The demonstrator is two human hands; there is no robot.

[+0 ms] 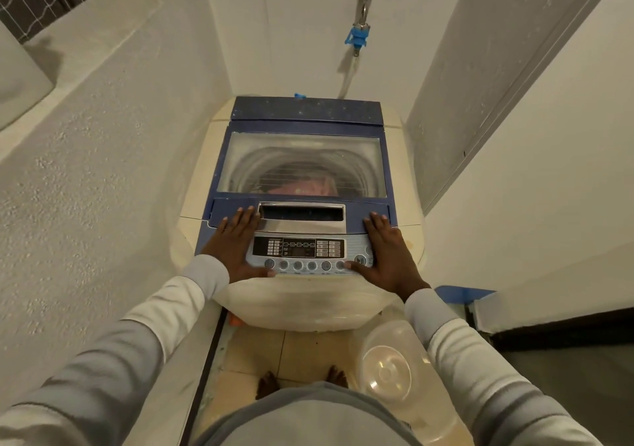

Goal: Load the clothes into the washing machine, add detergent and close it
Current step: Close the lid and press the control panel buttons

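A cream top-loading washing machine (401, 185) with a blue lid (305, 113) stands in a narrow alcove. The lid is down, and pink clothes (302, 186) show in the drum through its clear window. My left hand (236, 243) lies flat on the lid's front edge, left of the control panel (308, 253). My right hand (384, 250) lies flat on the right side, thumb beside the round buttons. Both hands hold nothing. No detergent container is in view.
A tap with a blue fitting (358, 37) and hose hangs on the back wall. A clear plastic basin (391, 366) sits on the tiled floor at my right foot. White walls close in on both sides. A blue-edged thing (463, 293) sits right of the machine.
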